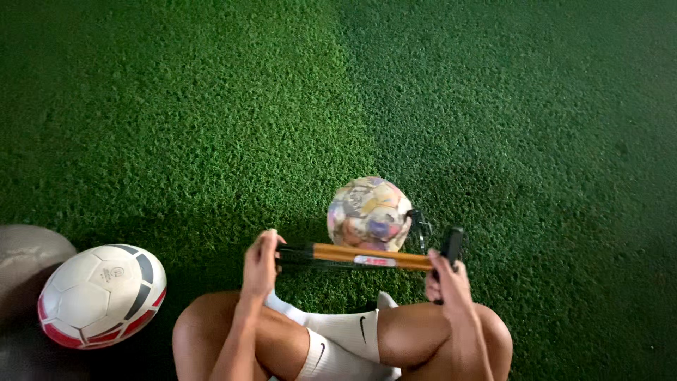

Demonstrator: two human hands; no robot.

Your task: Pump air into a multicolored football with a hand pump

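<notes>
Two hands held one hand pump (367, 257) between them, above the crossed legs of a seated person. The left hand (259, 267) had its fingers (268, 243) curled shut around the dark end of the pump, thumb side toward the body. The right hand (446, 282) was closed around the black handle (452, 247) at the other end, its fingers wrapped from behind so that only their backs showed.

The pump lay nearly level, its long axis running left to right across the view, the right end a touch lower than the left. Its barrel was a smooth orange tube with a thin black rod lying along its lower edge. A small rectangular label, pale with a red patch, sat on the barrel near the middle; its print was too small to make out.

Just behind the pump, touching or almost touching it, rested a small ball (369, 213), round and covered in a patchwork of pastel panels in cream, pink, purple and yellow. A short black fitting (419, 229) stood beside its right edge, near the handle.

Well to the left lay a larger football (102, 295), glossy white with red and dark grey curved panels and a small round emblem on one face. A dull grey rounded shape (28, 257) sat partly behind it at the edge of the view.

White socks (342, 335) with a small dark mark covered the ankles. Everything rested on green artificial turf (211, 106), short, dense and nubbly.
</notes>
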